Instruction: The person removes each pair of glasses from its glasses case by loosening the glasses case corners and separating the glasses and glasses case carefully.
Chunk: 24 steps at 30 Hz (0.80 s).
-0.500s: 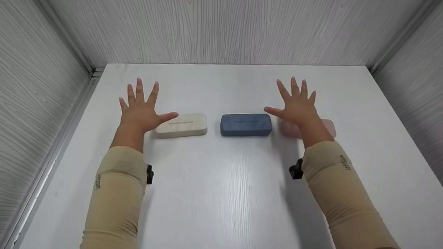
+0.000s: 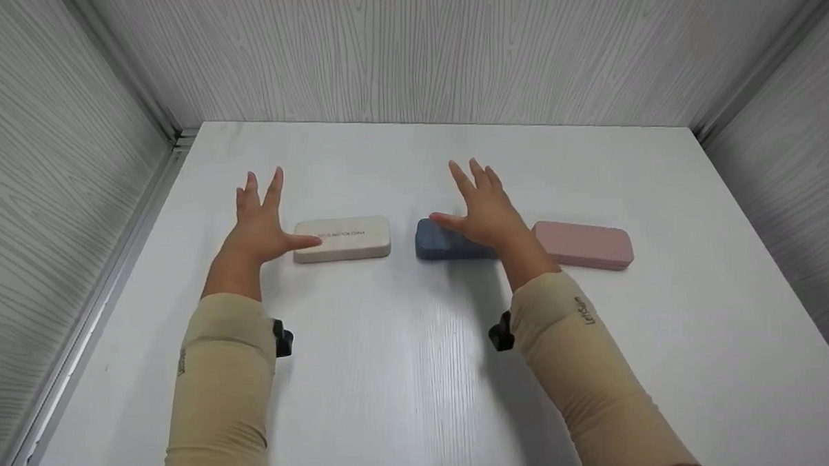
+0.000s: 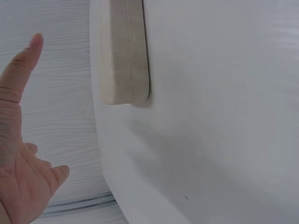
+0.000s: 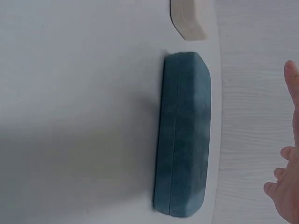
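Note:
Three glasses cases lie in a row on the white table. The cream case, with small printed lettering, is on the left; the blue case is in the middle; the pink case is on the right. My left hand hovers at the cream case's left end, thumb overlapping it in the head view, fingers spread. My right hand is raised over the blue case and hides its right part; its fingers are spread and hold nothing. In the right wrist view the blue case shows whole, apart from the hand.
The white table is bounded by a grey wood-grain panel at the back and similar panels at both sides. A metal rail runs along the left edge. Each beige sleeve carries a small black camera on its inner side.
My right hand has moved left, from over the pink case to over the blue one, uncovering the pink case. The left hand has turned slightly and drawn back a little, its fingers closer together.

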{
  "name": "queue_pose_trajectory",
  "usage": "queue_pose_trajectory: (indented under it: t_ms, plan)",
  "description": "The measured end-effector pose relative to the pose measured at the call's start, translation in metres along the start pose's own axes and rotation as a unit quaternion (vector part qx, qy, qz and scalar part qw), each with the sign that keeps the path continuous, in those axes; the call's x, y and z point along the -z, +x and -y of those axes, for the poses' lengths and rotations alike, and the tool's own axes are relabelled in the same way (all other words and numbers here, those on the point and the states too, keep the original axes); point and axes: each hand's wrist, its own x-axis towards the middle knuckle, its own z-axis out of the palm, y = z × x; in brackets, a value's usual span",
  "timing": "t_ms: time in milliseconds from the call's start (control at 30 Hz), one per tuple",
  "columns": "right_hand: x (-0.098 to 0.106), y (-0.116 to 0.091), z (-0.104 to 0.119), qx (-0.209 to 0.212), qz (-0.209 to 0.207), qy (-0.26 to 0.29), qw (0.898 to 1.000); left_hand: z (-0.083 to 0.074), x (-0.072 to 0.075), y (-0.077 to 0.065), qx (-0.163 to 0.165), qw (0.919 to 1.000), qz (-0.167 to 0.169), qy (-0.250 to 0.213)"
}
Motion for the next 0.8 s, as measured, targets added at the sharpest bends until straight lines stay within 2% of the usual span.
queue_pose_trajectory:
  t_ms: [167, 433, 600, 800]
  plan:
    - [-0.018, 0.005, 0.025, 0.006, 0.012, 0.028, 1.000, 0.005, -0.009, 0.001, 0.012, 0.9993, 0.002, -0.035]
    - [-0.049, 0.010, 0.057, -0.002, 0.025, 0.060, 0.998, 0.014, -0.025, -0.002, 0.050, 0.9946, 0.028, -0.086]
    - [-0.065, 0.010, 0.070, -0.005, 0.039, 0.080, 0.996, 0.017, -0.032, -0.003, 0.062, 0.9923, 0.037, -0.100]
    - [-0.081, 0.010, 0.082, -0.014, 0.055, 0.064, 0.996, 0.015, -0.041, -0.004, 0.071, 0.9905, 0.056, -0.104]
